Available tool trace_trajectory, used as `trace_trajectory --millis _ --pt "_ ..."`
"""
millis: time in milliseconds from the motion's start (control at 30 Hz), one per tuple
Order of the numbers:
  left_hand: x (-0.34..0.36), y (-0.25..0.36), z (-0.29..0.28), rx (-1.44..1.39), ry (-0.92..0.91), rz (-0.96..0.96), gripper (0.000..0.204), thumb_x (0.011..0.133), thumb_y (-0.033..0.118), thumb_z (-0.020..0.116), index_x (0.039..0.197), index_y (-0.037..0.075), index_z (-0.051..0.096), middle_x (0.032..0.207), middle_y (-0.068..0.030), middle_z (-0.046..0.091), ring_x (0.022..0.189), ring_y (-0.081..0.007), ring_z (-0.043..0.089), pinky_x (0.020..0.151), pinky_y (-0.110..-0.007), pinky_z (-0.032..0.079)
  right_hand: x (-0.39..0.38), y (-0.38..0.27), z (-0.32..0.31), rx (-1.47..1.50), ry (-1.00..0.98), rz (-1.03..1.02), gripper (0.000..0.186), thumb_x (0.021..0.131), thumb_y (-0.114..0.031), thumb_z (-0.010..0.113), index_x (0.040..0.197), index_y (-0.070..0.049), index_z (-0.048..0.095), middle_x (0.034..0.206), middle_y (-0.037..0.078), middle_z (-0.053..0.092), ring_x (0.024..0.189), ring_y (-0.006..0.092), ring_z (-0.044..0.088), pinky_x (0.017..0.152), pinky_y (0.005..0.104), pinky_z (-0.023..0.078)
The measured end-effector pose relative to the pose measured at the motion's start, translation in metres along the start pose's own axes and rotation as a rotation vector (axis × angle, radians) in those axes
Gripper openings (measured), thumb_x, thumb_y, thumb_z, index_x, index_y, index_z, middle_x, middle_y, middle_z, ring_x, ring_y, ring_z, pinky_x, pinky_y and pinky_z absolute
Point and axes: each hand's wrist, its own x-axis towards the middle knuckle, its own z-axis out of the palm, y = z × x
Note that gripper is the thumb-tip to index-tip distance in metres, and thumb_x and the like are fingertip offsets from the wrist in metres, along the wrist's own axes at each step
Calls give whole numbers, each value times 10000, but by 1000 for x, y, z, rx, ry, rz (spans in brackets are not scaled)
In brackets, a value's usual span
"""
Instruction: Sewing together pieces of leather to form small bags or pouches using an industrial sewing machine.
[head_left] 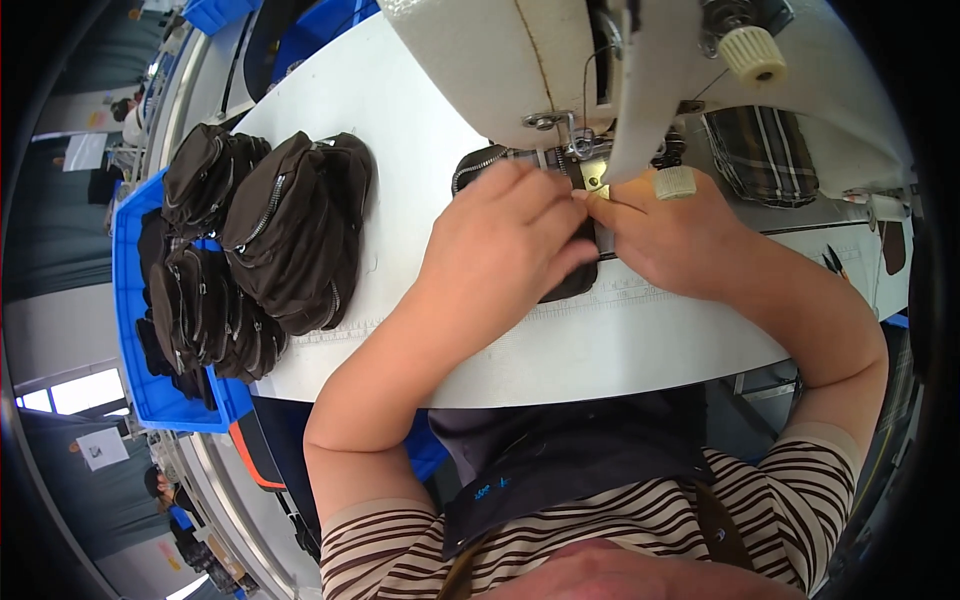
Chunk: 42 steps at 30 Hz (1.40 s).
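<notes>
A dark brown zippered pouch piece (478, 165) lies under the needle of a white sewing machine (500, 70) on the white table (620, 345). My left hand (500, 245) presses down on the pouch piece, fingers bent over it. My right hand (665, 235) pinches the piece's edge right below the presser foot (583, 152), fingertips meeting those of the left hand. Most of the piece is hidden under both hands.
A pile of finished dark brown zippered pouches (300, 225) sits on the table's left part and spills into a blue bin (135, 330). A plaid cloth (765, 155) lies behind the machine. Other people sit far left.
</notes>
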Motion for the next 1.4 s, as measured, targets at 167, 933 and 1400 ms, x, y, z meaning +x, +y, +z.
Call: trace_trajectory --millis 167,933,1400 --pt "-4 16 -14 7 -174 -21 435 753 192 860 1165 107 747 1183 -29 690 1095 -274 668 850 -391 588 0 -1 -2 -14 -4 3 393 771 -112 760 1162 -81 763 804 28 700 668 275 679 568 407 525" --pt "-6 -24 -14 -421 -177 -39 275 886 93 765 1146 25 709 1182 -110 744 908 -331 727 825 -372 602 6 2 0 -119 -33 -132 130 768 -111 686 877 -124 617 784 39 601 660 239 649 548 377 510" --pt "-9 19 7 122 -130 17 547 772 150 806 1291 6 712 1343 -76 707 1131 -251 676 947 -354 598 4 -6 -11 -227 -114 -263 130 759 -105 697 868 -38 672 716 44 599 632 195 650 535 362 508"
